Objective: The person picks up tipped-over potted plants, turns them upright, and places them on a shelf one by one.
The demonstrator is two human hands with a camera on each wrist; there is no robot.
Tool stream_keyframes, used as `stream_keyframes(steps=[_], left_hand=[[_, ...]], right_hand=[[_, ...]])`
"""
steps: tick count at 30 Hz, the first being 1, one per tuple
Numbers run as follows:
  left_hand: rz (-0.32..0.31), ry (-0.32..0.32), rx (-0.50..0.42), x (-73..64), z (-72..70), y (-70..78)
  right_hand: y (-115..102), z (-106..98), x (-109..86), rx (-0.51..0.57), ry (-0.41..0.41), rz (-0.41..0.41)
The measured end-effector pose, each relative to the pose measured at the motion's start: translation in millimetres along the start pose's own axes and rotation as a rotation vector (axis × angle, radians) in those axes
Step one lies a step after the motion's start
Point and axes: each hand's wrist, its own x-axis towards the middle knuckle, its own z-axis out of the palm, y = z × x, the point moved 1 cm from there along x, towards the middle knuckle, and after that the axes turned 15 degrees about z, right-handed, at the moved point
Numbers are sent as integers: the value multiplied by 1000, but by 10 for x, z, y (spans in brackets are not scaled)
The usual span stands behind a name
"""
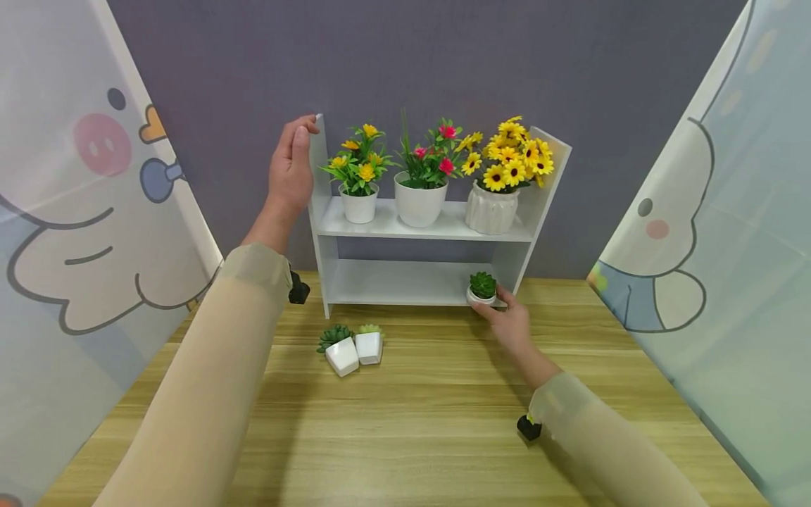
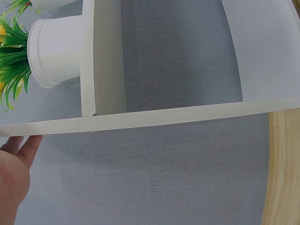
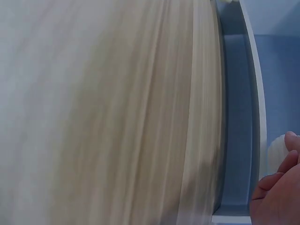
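A white two-tier shelf (image 1: 405,282) stands against the back. My left hand (image 1: 293,165) is raised beside its left side panel (image 1: 320,169), fingertips right at the panel's outer face near the top; in the left wrist view the fingers (image 2: 29,151) reach that panel too. On the lower tier, toward the right end, sits a small green succulent in a round white pot (image 1: 481,289). My right hand (image 1: 510,325) holds this pot between thumb and fingers. The right wrist view shows only part of the white pot (image 3: 277,152), the hand hiding the rest.
Three potted plants line the upper tier: yellow flowers (image 1: 359,172), pink flowers (image 1: 423,190) and sunflowers (image 1: 493,211). On the wooden table (image 1: 405,436), two small succulents in white square pots (image 1: 343,356) lie tipped in front of the shelf's left end.
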Motion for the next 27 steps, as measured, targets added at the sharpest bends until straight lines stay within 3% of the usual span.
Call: stream_keyframes(steps=[9,16,27], left_hand=[[0,7,3,-7,-28,-3],[7,3,2,-8,-20,-28],[9,-1,2,3,-3,-28]], right_hand=[[-16,-3,58,-49,40,-46],[-18,40,76,-30,58,-7],[-40,33,94,68,15,11]])
